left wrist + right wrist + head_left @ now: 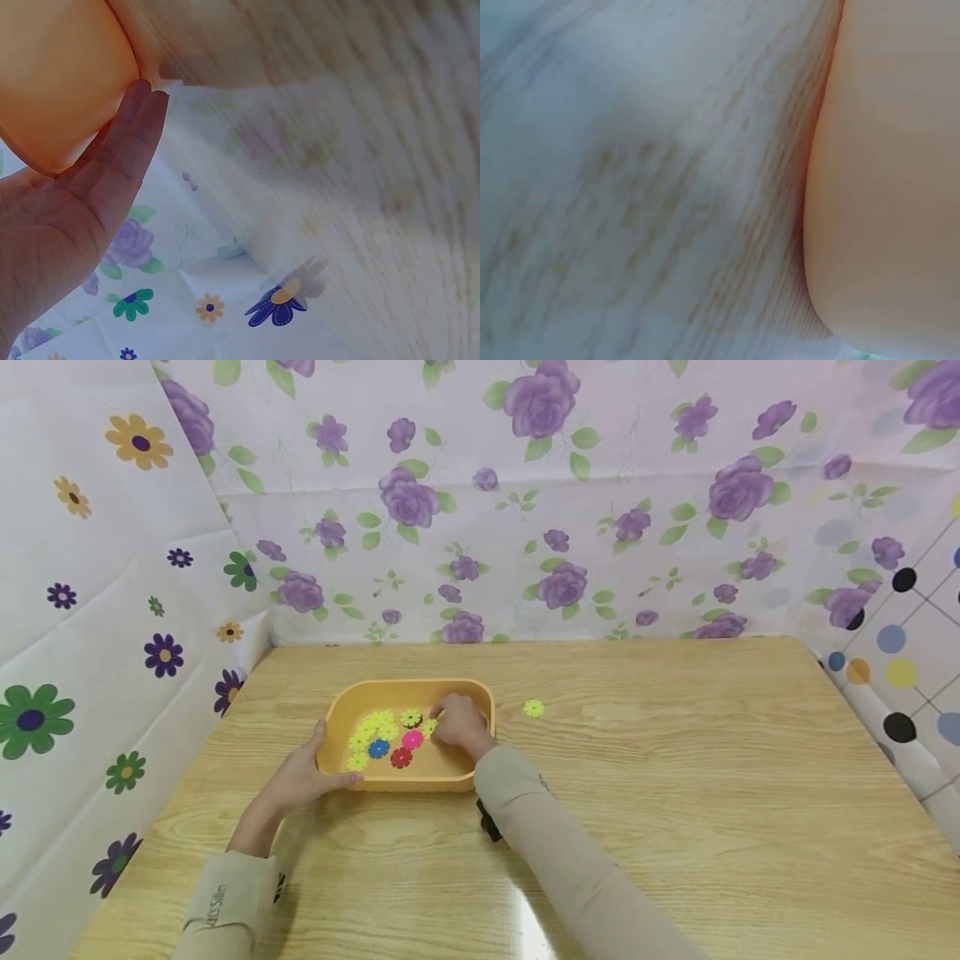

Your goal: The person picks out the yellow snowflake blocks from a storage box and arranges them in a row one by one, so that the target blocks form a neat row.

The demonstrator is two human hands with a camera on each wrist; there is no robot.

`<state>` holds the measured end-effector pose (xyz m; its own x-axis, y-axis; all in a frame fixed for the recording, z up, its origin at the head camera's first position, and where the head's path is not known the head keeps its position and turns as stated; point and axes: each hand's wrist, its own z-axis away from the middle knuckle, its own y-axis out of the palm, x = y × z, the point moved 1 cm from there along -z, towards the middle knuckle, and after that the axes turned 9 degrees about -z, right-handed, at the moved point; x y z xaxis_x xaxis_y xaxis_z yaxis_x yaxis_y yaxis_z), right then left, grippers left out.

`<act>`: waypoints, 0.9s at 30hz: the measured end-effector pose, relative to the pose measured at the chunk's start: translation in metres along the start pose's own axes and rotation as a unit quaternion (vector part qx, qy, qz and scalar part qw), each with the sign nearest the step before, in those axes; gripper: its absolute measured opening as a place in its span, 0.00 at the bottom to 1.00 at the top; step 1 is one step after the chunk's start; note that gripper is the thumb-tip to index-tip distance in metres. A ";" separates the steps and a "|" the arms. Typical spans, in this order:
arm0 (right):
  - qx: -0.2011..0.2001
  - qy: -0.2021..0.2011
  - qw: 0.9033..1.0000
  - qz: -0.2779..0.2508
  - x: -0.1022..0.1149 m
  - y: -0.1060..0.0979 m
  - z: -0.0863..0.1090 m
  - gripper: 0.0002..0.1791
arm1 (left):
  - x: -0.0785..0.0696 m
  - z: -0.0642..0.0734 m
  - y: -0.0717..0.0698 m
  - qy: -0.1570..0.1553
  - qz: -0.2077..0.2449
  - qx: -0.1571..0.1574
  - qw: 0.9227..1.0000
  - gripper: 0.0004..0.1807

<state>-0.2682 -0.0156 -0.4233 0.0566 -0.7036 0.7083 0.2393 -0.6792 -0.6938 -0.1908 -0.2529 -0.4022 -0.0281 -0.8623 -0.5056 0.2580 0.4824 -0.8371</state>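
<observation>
Holding a shallow orange plastic tray (420, 785) at its left near corner with the left hand (300, 774), and reaching inside with the right hand (461, 722), well apart.

Clamping the corner between left thumb and fingers; bending right fingers down beside a yellow flower-shaped plastic piece (429, 728), but not being able to tell if pinching it. Seeing inside the tray also a group of yellow plastic flowers (372, 727) toward the left, and near them a blue flower (378, 748), a pink flower (412, 739) and a red flower (401, 757). Seeing one lone yellow flower (533, 707) outside, on the light-brown wooden table (675, 735), right of the tray.
</observation>
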 end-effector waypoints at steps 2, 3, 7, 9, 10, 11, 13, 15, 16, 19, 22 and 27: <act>-0.003 -0.015 1.000 -0.009 0.000 0.000 0.000 0.17 | 0.000 0.000 0.000 -0.004 0.002 0.003 1.000 0.65; -0.004 -0.022 1.000 -0.018 0.000 0.000 0.000 0.16 | 0.000 0.000 0.000 -0.007 0.003 0.005 1.000 0.65; -0.001 -0.046 0.997 -0.069 0.000 -0.001 0.000 0.16 | -0.001 0.001 0.001 -0.009 -0.001 0.007 1.000 0.64; 0.003 -0.050 0.994 -0.101 0.000 -0.001 0.000 0.16 | -0.001 0.001 0.001 -0.005 -0.006 0.002 1.000 0.64; 0.005 -0.052 0.992 -0.116 0.000 -0.001 0.000 0.16 | -0.001 0.001 0.001 -0.003 -0.009 0.000 1.000 0.64; 0.006 -0.054 0.990 -0.130 0.001 -0.001 0.000 0.17 | -0.001 0.001 0.000 -0.001 -0.011 -0.003 1.000 0.63; 0.011 -0.057 0.986 -0.156 0.001 -0.002 0.002 0.17 | -0.001 0.001 0.000 0.002 -0.014 -0.006 1.000 0.63; 0.016 -0.063 0.982 -0.177 0.002 -0.003 0.003 0.17 | -0.001 0.001 0.000 0.004 -0.015 -0.007 1.000 0.63; 0.020 -0.066 0.980 -0.185 0.002 -0.004 0.004 0.17 | -0.001 0.001 0.000 0.005 -0.015 -0.008 1.000 0.64; 0.035 -0.072 0.976 -0.204 0.003 -0.006 0.006 0.18 | -0.001 0.001 0.000 0.006 -0.014 -0.009 1.000 0.64; 0.049 -0.077 0.971 -0.223 0.004 -0.011 0.008 0.18 | -0.001 0.001 0.000 0.005 -0.015 -0.009 1.000 0.64; 0.065 -0.085 0.962 -0.250 0.003 -0.020 0.010 0.18 | -0.001 0.002 0.000 0.004 -0.011 -0.007 1.000 0.63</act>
<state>-0.2633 -0.0016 -0.4060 0.0576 -0.2431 0.9683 0.3961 -0.8847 -0.2457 -0.1892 -0.2524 -0.4016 -0.0424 -0.8716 -0.4884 0.2439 0.4650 -0.8510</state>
